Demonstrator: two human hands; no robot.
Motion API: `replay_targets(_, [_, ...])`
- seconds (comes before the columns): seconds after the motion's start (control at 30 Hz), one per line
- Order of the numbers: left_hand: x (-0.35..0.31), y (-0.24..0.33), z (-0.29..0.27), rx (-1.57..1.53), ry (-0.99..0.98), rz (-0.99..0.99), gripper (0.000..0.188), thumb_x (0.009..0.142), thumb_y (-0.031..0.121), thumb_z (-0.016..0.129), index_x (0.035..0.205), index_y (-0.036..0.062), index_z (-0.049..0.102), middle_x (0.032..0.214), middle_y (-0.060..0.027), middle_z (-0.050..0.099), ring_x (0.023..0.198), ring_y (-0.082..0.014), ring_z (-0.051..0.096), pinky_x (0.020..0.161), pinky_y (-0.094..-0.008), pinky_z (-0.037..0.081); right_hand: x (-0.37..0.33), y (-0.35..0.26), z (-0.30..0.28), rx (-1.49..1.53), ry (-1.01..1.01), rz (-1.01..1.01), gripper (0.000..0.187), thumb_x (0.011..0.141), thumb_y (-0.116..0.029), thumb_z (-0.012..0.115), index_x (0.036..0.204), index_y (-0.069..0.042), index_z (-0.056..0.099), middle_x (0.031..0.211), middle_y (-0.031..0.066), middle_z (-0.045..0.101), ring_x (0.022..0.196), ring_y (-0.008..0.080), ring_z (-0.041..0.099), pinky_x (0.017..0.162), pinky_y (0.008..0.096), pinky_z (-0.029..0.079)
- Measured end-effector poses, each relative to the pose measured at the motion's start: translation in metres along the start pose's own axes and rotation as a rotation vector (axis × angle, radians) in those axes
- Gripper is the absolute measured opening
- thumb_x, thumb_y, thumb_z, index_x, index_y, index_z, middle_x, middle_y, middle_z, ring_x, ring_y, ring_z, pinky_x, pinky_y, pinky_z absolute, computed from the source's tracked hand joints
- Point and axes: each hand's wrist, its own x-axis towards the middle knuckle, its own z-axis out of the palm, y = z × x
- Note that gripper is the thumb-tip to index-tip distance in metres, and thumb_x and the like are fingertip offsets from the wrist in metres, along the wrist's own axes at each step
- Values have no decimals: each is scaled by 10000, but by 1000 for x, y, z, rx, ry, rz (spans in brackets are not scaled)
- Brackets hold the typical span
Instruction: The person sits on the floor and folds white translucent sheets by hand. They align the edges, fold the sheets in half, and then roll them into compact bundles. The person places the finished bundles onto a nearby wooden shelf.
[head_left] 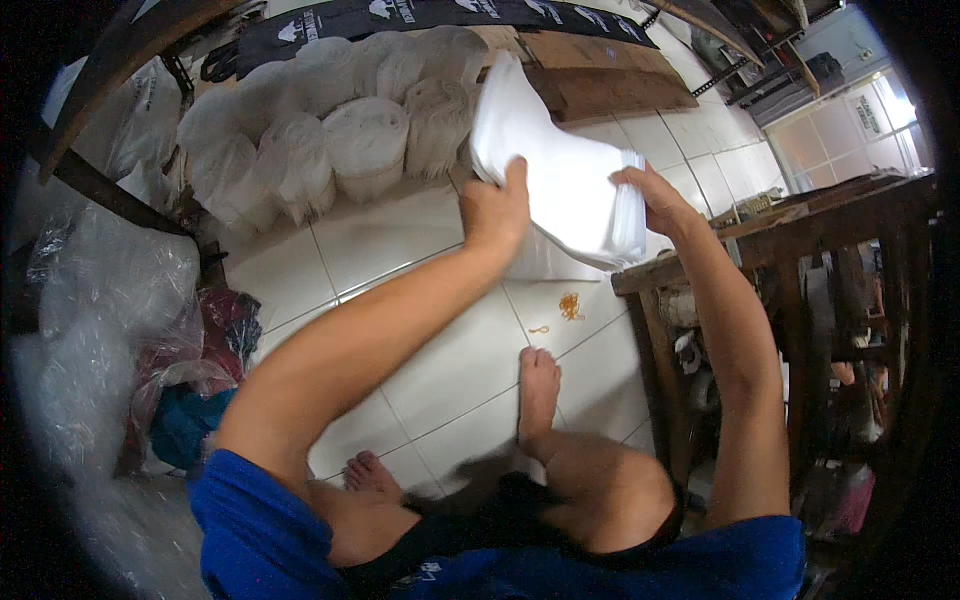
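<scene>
Both my hands hold a thick stack of white sheets (570, 185) up in front of me, over the tiled floor. The stack is bent, and layered edges show at its right end. My left hand (497, 212) grips the lower left side, thumb on the top face and the other fingers mostly hidden. At the right end my right hand (652, 195) is closed on the layered edge. Whether the sheets are paper or thin plastic, I cannot tell. Below the stack, a small heap of orange-brown rubber bands (570, 307) lies on the tiles, with a loose one beside it.
Several bundles of whitish, translucent material (365, 145) stand in rows at the far left. Behind them lie a dark printed strip (420, 18) and brown cardboard (600, 85). A dark wooden rack (800, 225) rises at right. Clear plastic wrapping (110, 330) piles up at left.
</scene>
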Motion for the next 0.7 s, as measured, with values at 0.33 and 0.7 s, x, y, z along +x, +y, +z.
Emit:
replay_targets(0.33, [-24, -139, 136, -95, 274, -238, 515, 905, 349, 628, 1122, -118, 626, 1084, -256, 689, 1032, -374, 656, 907, -421, 478, 121, 117, -86, -246, -13, 67, 776, 746, -159, 666, 1426, 6, 330, 1143, 160, 584, 998, 258, 597, 815, 381, 516])
replay_targets(0.7, [-39, -193, 152, -106, 209, -348, 507, 965, 322, 594, 1288, -64, 531, 1210, -167, 615, 1050, -264, 612, 893, -370, 493, 171, 209, -98, -239, -64, 99, 901, 752, -194, 684, 1510, 12, 243, 1258, 209, 575, 1100, 297, 587, 916, 393, 494])
